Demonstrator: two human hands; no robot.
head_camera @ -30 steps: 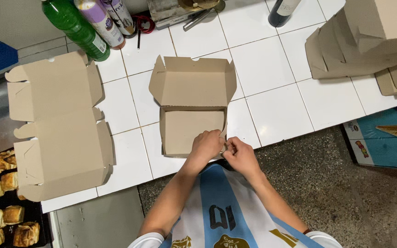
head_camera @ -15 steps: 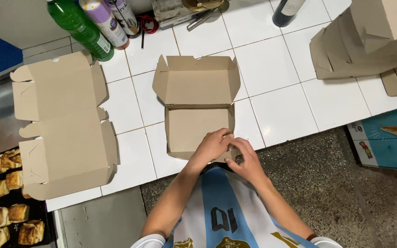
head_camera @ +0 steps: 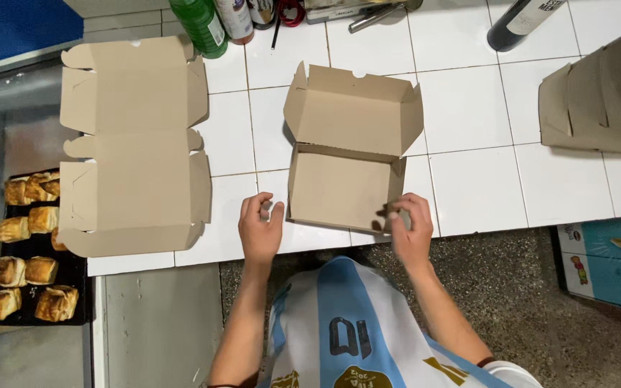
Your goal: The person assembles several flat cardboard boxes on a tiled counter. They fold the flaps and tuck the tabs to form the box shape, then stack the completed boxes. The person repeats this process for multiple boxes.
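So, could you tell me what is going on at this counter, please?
A person is folding up a cardboard box on a white tiled counter. The box stands open, lid back. The left hand is beside its near left corner, apparently not touching it; the right hand is at its near right corner, fingers on the edge. A flat box blank lies to the left, a stack of finished boxes to the right, and a tray of pastries sits lower left.

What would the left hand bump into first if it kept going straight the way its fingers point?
The left hand points up across the white tiled counter. Its line looks free over bare tiles, passing left of the open cardboard box, probably reaching the bottles at the back.
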